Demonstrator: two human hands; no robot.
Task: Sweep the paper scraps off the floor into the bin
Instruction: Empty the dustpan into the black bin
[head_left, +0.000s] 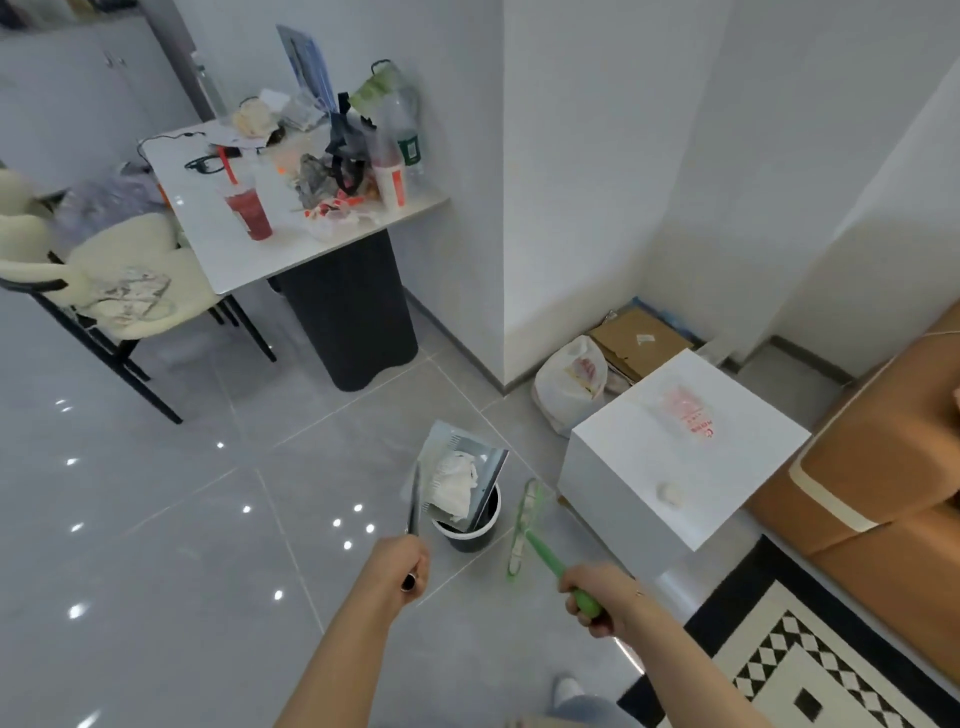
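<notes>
Left hand (402, 566): lower centre of the frame, fingers curled round the dark handle (413, 512) of the dustpan (460, 470).
Right hand (597, 597): lower right of centre, fingers wrapped round the green broom (540, 540) handle.
Dustpan: tilted, its lower edge at the rim of the bin (467, 532); white scraps (454, 486) lie in the pan (right above the bin mouth).
Bin: small, dark with a white rim, on the grey floor (182, 519) just below frame centre.
Broom: head down on the floor just right of the bin, apart from it.
White box (675, 457): right of the broom, with a small crumpled scrap on top.
Worktop (218, 228): upper left, cluttered with cups, bags and glasses; a cream chair (130, 280) beside it.
Rug (810, 670): black and white, lower right corner.
</notes>
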